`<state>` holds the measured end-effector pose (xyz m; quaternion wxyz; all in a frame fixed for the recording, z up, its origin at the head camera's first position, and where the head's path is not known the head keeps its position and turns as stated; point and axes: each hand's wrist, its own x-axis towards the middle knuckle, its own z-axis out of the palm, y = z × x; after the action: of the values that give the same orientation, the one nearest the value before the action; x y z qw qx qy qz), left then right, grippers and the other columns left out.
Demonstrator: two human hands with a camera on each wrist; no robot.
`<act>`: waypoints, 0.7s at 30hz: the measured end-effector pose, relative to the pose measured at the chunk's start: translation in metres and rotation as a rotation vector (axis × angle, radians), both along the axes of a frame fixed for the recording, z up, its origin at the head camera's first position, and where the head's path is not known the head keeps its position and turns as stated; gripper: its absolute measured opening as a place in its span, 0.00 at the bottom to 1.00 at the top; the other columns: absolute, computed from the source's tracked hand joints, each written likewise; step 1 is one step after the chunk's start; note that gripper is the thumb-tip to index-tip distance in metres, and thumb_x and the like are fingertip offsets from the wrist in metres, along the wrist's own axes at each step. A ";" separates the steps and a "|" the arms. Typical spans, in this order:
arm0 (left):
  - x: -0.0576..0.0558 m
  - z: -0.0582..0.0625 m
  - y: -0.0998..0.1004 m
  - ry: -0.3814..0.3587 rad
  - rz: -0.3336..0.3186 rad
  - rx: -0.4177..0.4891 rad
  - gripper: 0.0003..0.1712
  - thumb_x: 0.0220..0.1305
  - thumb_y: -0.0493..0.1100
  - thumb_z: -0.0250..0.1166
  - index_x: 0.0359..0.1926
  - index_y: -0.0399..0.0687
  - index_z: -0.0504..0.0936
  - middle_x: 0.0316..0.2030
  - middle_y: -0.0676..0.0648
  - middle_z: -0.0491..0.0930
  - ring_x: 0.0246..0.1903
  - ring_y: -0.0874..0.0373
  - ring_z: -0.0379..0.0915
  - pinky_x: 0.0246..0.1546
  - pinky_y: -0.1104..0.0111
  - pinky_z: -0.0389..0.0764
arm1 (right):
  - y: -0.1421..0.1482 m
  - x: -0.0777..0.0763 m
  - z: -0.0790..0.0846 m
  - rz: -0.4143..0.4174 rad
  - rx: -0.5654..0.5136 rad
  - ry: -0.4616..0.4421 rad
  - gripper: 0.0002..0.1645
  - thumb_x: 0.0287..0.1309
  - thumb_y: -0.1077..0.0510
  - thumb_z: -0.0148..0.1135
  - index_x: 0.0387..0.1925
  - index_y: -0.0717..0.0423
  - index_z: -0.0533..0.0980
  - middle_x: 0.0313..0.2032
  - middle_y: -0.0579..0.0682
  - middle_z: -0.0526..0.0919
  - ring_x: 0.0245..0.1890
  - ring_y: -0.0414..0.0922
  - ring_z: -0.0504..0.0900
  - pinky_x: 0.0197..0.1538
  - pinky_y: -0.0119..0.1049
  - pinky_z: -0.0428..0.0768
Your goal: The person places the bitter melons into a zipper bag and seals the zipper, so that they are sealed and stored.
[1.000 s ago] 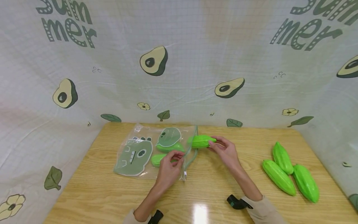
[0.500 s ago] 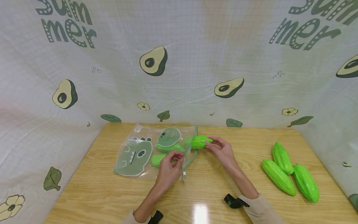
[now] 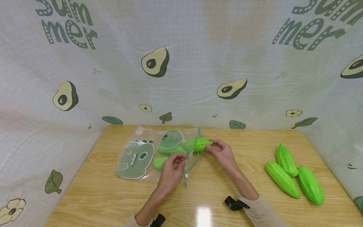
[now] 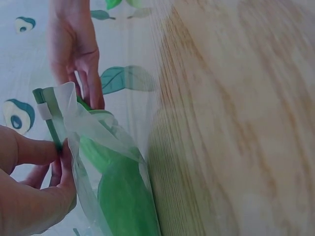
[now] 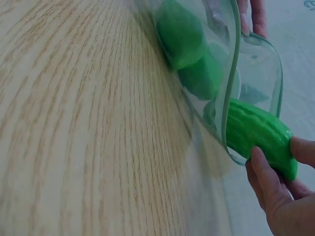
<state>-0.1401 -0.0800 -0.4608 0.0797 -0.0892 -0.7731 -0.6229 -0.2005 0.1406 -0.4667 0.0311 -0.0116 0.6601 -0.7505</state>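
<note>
A clear slider zip bag [image 3: 154, 134] with green cartoon prints lies on the table, its mouth facing right. My left hand [image 3: 172, 170] pinches the near side of the mouth between thumb and fingers; the left wrist view shows the pinch beside the white slider [image 4: 45, 111]. My right hand [image 3: 222, 154] holds a ridged green bitter melon [image 5: 261, 132] by its outer end. Its other end is inside the bag mouth. Two more bitter melons lie within the bag, one [image 3: 171, 149] under the print and another [image 3: 159, 162] partly hidden by the left hand.
Three loose bitter melons [image 3: 286, 160] lie together on the right side of the wooden table [image 3: 113, 201]. A printed cloth [image 3: 193, 104] hangs behind the table and along its sides.
My right hand has moved left, sliding the bitter melon further into the bag mouth. The left hand keeps its pinch on the bag in the same place.
</note>
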 end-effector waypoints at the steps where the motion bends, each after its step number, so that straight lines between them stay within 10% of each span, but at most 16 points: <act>1: 0.000 0.000 0.000 0.001 0.000 0.003 0.08 0.67 0.26 0.64 0.45 0.35 0.83 0.40 0.42 0.83 0.42 0.49 0.80 0.47 0.63 0.84 | 0.000 0.000 0.000 0.000 -0.003 -0.001 0.24 0.68 0.64 0.65 0.61 0.73 0.73 0.52 0.60 0.79 0.44 0.44 0.88 0.57 0.48 0.82; 21: 0.000 0.003 0.000 0.012 0.001 -0.015 0.08 0.67 0.27 0.65 0.44 0.39 0.84 0.39 0.44 0.83 0.43 0.48 0.80 0.45 0.64 0.84 | -0.013 -0.001 -0.004 0.038 -0.031 -0.039 0.24 0.70 0.64 0.64 0.62 0.73 0.72 0.54 0.64 0.78 0.46 0.47 0.87 0.58 0.47 0.81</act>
<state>-0.1400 -0.0804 -0.4582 0.0837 -0.0932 -0.7772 -0.6166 -0.2019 0.1280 -0.4710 0.0582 -0.0098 0.6472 -0.7600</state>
